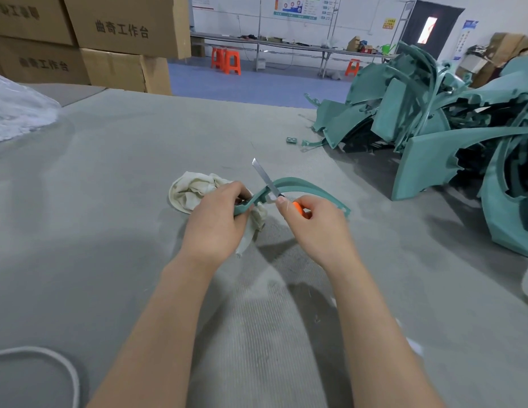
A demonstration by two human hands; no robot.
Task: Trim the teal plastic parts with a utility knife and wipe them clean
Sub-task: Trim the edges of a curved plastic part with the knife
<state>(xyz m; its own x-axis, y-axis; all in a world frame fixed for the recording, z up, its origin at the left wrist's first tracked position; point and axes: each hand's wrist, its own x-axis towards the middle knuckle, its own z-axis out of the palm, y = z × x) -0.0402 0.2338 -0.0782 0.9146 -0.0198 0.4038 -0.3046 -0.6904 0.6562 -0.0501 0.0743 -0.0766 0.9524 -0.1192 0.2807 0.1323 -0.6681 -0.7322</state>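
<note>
Head view: left hand (218, 222) grips curved teal part (310, 187); right hand (315, 225) grips utility knife (268, 181).

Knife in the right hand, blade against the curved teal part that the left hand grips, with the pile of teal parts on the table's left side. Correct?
Not quite: the head view shows the pile on the table's right side. The rest holds: the right hand holds the knife, blade against the curved part, which the left hand grips.
</note>
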